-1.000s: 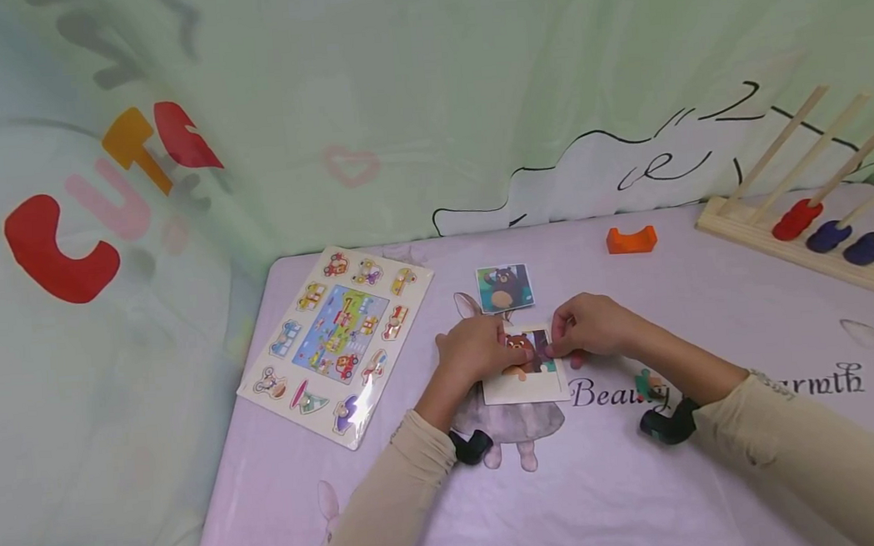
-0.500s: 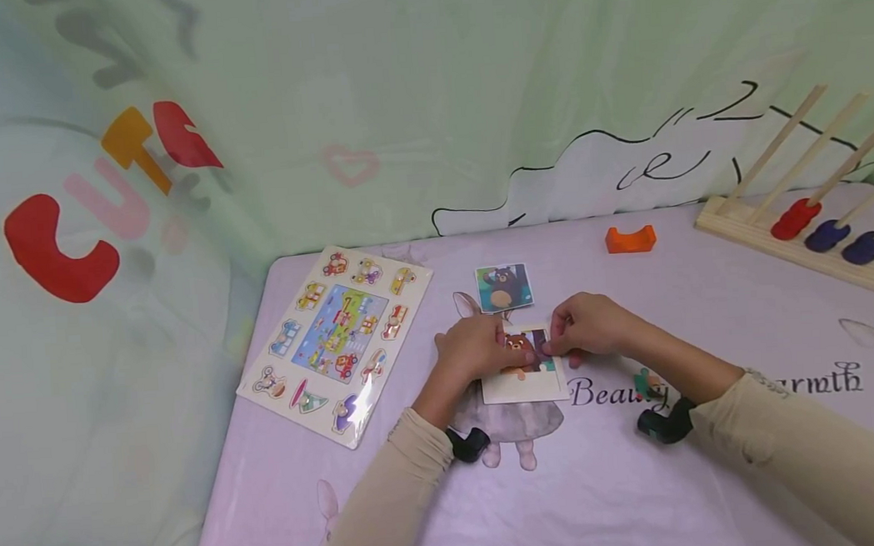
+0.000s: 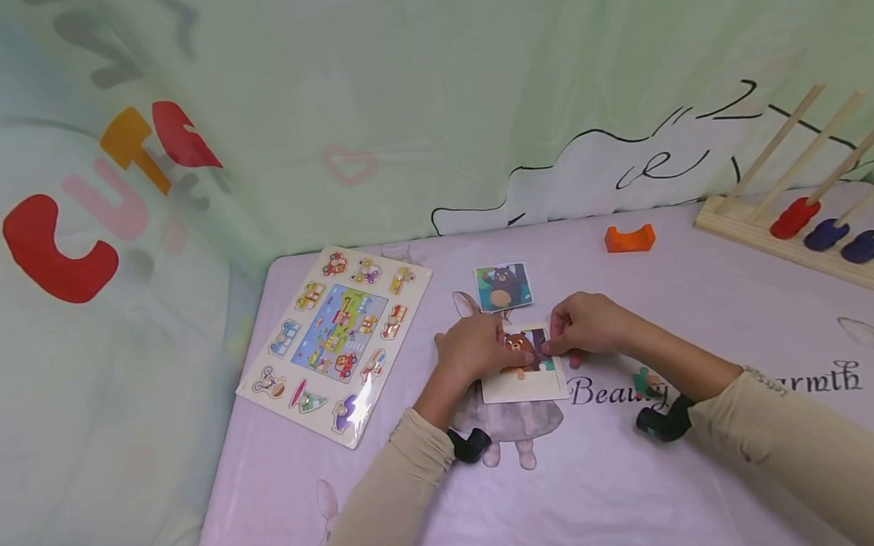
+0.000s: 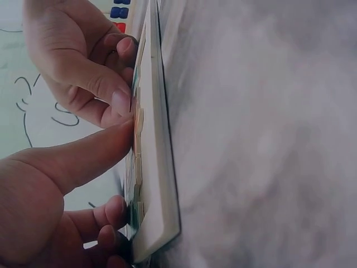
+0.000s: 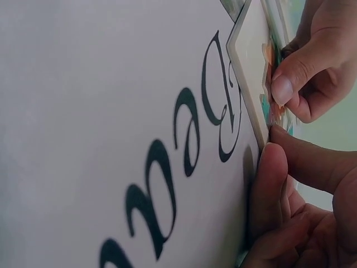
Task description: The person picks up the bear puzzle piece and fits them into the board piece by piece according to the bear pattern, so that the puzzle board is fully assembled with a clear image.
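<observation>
A small jigsaw puzzle with a cream frame and a brown bear picture lies on the table between both hands. My left hand holds its left side, the thumb laid across the pieces. From the other side my right hand pinches the right edge, thumb on top and index finger against the side. In the left wrist view the two thumbs nearly meet over slightly raised pieces. A loose teal piece lies under the right forearm. A bear picture card lies just behind the puzzle.
To the left lies a wooden vehicle peg puzzle board. An orange block with a curved notch sits near the back edge. A wooden bead rack with upright rods, red and blue beads stands at the right.
Between the earlier frames and now, the right fingertips have shifted very slightly left at the puzzle's right edge. Both hands otherwise keep their places.
</observation>
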A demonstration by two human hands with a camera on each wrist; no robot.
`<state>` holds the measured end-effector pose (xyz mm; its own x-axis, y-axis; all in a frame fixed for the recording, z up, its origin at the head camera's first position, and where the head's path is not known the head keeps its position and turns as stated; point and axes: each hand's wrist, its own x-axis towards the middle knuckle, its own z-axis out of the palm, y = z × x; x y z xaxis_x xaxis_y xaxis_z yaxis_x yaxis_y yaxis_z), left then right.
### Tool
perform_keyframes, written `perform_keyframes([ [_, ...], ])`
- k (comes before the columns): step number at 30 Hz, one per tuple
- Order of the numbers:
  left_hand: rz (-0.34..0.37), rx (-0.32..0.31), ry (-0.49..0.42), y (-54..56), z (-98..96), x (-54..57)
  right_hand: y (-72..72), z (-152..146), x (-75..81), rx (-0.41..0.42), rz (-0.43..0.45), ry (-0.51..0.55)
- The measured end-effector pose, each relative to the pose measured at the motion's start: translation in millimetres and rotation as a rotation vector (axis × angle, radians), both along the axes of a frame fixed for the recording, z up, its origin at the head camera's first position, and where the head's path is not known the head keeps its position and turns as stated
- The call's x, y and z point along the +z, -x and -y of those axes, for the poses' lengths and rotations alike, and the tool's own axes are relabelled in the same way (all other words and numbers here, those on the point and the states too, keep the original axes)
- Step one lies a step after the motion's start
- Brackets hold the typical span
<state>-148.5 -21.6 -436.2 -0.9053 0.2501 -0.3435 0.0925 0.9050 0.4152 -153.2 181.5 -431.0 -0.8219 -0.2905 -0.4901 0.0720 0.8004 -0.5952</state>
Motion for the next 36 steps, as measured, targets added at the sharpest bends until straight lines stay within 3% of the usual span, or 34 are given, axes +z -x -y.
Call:
perform_keyframes([
  [16,-0.026,-0.029,0.002,-0.2,1.9,-4.1,1.3,3,2.3,0.009,0.005,-0.029],
  [22,-0.052,-0.089,-0.127,6.4,17.6,-6.8,3.6,2,4.5,0.011,-0.006,-0.021],
  [26,-0.058,-0.06,-0.218,9.0,30.2,-7.5,5.3,0,5.9,-0.001,-0.006,-0.021],
  [30,-0.026,-0.014,-0.245,10.1,39.0,-9.2,6.0,-1,5.0,0.003,0.007,-0.024],
  [36,0.0,-0.039,-0.243,12.9,43.4,-13.0,3.8,-6,4.1,0.007,-0.003,-0.016],
])
